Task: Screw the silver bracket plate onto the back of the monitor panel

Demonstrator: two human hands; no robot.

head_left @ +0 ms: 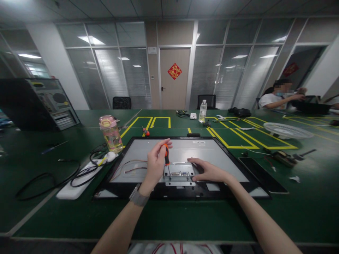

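Observation:
My left hand (156,158), with a watch (139,196) on its wrist, is closed around an orange and black screwdriver (167,155). The screwdriver stands nearly upright, its tip down at a metal bracket (180,183) with connector ports. This bracket is on the grey back of a flat display panel (137,150) with a black frame, lying on the table. My right hand (208,171) lies at the bracket's right edge, thumb and fingers spread, seemingly touching it. Thin wires (132,168) run across the panel to the left of my left hand.
Left of the panel are a white power strip (79,180), black cables (50,176) and a pink-lidded bottle (111,132). A long black strip (262,174) lies to the right. Farther back stand a clear water bottle (202,112) and a computer case (39,102). A person (280,97) sits far right.

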